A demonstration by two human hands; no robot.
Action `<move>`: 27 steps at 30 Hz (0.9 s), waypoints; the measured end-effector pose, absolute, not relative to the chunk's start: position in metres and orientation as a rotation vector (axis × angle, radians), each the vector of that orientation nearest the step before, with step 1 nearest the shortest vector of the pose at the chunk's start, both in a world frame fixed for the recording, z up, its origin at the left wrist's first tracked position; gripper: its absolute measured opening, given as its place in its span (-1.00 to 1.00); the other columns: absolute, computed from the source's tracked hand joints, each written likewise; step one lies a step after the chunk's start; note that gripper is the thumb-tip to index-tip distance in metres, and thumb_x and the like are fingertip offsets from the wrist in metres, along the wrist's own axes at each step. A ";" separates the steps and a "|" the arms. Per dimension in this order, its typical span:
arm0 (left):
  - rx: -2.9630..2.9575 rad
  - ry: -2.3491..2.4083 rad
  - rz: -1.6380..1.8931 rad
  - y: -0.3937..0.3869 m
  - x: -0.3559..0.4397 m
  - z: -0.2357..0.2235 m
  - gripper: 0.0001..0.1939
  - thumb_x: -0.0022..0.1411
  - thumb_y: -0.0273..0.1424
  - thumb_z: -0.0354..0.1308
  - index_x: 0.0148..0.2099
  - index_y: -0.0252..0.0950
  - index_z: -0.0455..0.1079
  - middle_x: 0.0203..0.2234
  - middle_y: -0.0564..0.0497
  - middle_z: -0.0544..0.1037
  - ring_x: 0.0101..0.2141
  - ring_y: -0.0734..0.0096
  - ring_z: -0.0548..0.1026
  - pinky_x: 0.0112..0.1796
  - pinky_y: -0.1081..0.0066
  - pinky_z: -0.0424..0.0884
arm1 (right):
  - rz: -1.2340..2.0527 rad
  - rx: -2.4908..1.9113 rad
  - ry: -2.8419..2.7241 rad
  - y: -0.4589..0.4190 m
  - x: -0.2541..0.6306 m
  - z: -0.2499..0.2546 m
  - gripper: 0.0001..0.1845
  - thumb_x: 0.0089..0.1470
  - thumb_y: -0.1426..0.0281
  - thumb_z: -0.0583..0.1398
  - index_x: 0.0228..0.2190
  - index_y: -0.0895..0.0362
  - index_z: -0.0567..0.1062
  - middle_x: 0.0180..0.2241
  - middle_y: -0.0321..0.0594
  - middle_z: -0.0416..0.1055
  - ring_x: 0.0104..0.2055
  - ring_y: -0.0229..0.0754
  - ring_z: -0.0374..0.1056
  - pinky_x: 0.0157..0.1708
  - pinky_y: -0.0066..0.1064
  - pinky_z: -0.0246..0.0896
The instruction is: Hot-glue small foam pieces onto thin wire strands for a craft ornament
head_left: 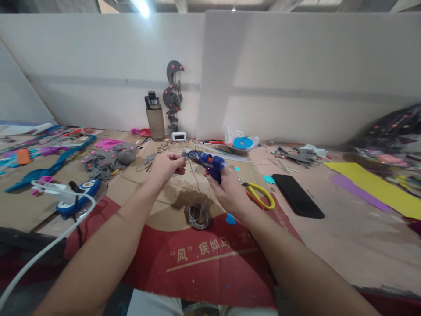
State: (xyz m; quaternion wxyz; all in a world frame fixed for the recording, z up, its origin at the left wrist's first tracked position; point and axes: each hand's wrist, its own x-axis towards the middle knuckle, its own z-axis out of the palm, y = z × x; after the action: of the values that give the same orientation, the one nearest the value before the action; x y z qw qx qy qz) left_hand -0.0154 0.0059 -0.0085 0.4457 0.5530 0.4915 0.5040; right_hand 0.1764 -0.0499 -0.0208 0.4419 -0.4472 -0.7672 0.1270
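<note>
My right hand (226, 184) is wrapped around a blue hot glue gun (210, 164), its nozzle pointing left. Just left of the nozzle, my left hand (167, 166) pinches a small grey piece (184, 154), too small to make out well. A thin grey cord runs down from near the nozzle to a coil of grey cord (198, 216) on the red and brown cardboard (204, 276). Beside my right wrist lie yellow-and-orange-handled scissors (261, 195) and a blue heart-shaped cutout (230, 219).
A black phone (297, 196) lies to the right, near yellow sheets (375, 186). At the back stand a bottle (155, 118), a small white clock (179, 136) and a bowl (238, 148). A blue power strip (80, 197) with a white cable sits left, near grey felt pieces (107, 160).
</note>
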 end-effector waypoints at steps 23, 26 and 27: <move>1.302 1.183 1.257 0.003 -0.014 -0.005 -0.75 -0.13 -0.28 0.28 -0.53 -0.37 0.36 -0.65 0.05 0.45 -0.66 0.54 0.39 -0.55 0.47 0.41 | 0.349 -1.099 -1.873 -0.051 0.175 -0.019 -0.77 0.12 0.35 0.06 -0.20 0.16 0.38 -0.27 -0.05 0.45 -0.25 -0.05 0.36 -0.21 -0.22 0.24; 1.317 1.176 1.258 0.004 -0.014 -0.005 -0.75 -0.12 -0.28 0.28 -0.52 -0.36 0.36 -0.65 0.04 0.46 -0.65 0.54 0.40 -0.54 0.47 0.42 | 0.352 -1.108 -1.875 -0.051 0.175 -0.019 -0.78 0.11 0.36 0.06 -0.19 0.14 0.38 -0.27 -0.07 0.45 -0.24 -0.06 0.36 -0.21 -0.21 0.24; 1.316 1.173 1.258 0.004 -0.014 -0.005 -0.75 -0.12 -0.28 0.28 -0.52 -0.36 0.37 -0.65 0.04 0.46 -0.65 0.54 0.40 -0.54 0.47 0.42 | 0.357 -1.105 -1.871 -0.051 0.175 -0.019 -0.78 0.11 0.35 0.06 -0.19 0.14 0.38 -0.27 -0.07 0.44 -0.24 -0.06 0.36 -0.20 -0.21 0.24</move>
State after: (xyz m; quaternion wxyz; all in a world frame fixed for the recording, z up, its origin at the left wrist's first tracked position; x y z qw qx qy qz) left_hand -0.0143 0.0037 -0.0046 0.4685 0.5369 0.4785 0.5132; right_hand 0.1754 -0.0509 -0.0192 0.4526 -0.4475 -0.7577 0.1446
